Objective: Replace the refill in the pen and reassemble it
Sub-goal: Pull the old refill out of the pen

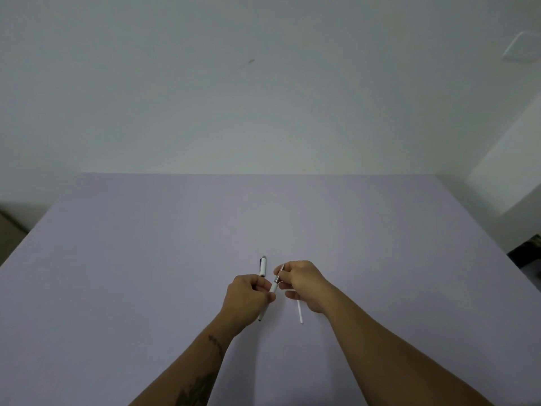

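Pen barrel point(262, 314) middle hidden in left hand point(245, 297), spare refill point(300, 312) top behind right hand point(304, 284)

No legible text, label or number anywhere — not on pen parts, not on table.

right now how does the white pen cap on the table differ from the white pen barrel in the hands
The short white pen cap lies alone on the lilac table, untouched; the longer white pen barrel is held off the surface, gripped by the left hand. The cap carries a clip along its side; the barrel has a thin refill sticking out of its top, pinched by the right hand. Both are white and tube-shaped.
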Tool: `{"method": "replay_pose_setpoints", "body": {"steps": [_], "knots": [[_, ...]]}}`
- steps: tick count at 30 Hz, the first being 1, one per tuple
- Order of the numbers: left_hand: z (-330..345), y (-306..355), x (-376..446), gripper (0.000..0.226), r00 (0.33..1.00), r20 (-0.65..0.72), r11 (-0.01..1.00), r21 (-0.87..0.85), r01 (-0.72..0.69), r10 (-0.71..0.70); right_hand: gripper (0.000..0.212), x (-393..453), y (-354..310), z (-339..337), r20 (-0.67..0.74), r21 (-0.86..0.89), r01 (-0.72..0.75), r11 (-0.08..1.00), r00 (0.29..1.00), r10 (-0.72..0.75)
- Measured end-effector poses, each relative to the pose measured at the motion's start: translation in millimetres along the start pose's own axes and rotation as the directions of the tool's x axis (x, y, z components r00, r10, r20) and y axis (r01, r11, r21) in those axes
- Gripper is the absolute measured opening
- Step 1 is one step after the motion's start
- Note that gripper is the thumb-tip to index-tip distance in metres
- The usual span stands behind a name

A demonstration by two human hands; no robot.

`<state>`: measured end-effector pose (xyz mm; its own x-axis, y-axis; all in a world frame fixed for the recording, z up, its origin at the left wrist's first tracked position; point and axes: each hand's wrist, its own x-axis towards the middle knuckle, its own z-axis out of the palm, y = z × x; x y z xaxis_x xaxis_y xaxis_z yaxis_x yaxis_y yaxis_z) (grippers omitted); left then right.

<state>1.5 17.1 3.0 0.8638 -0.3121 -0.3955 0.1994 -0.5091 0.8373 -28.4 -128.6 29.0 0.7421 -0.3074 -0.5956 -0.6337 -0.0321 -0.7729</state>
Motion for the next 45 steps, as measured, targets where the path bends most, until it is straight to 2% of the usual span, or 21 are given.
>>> {"method": "replay_pose_setpoints", "body": {"steps": [3,8,14,20,25,29,33,39,45], "knots": [[0,-1,-1,0.011,1.000,0.007,1.000,-0.002,0.003,-0.003,0.027,-3,-1,-1,0.015,0.017,-0.019,1.000,1.000,0.019],[-2,-3,-1,0.008,1.000,0.006,1.000,0.004,0.006,-0.006,0.018,-3,3,-2,0.043,0.072,-0.036,0.997,0.999,0.033],[-3,-2,0,0.007,1.000,0.004,1.000,-0.007,-0.001,0.001,0.014,0,4,2,0.014,0.043,-0.017,0.999,1.000,0.016],[-5,-4,1,0.010,1.000,0.004,1.000,0.014,0.010,-0.010,0.030,0,-2,6,0.021,0.025,-0.022,0.999,1.000,0.022],[-7,-8,3,0.009,1.000,-0.002,1.000,0.017,0.009,-0.009,0.012,0,2,7,0.053,0.022,-0.034,0.999,0.998,0.032],[-6,-6,5,0.010,1.000,0.001,1.000,0.011,0.006,-0.006,0.011,4,3,9,0.016,-0.002,-0.015,1.000,1.000,0.015],[-5,-6,6,0.010,1.000,0.000,1.000,0.006,0.011,-0.011,0.022,4,-1,6,0.036,0.006,-0.022,1.000,0.999,0.021],[-3,-4,9,0.007,1.000,0.003,1.000,0.002,0.006,-0.006,0.017,6,4,0,0.066,0.090,-0.063,0.994,0.996,0.057],[-2,-2,10,0.009,1.000,0.006,1.000,0.009,0.008,-0.008,0.012,8,1,-2,0.040,0.026,-0.040,0.999,0.998,0.039]]}}
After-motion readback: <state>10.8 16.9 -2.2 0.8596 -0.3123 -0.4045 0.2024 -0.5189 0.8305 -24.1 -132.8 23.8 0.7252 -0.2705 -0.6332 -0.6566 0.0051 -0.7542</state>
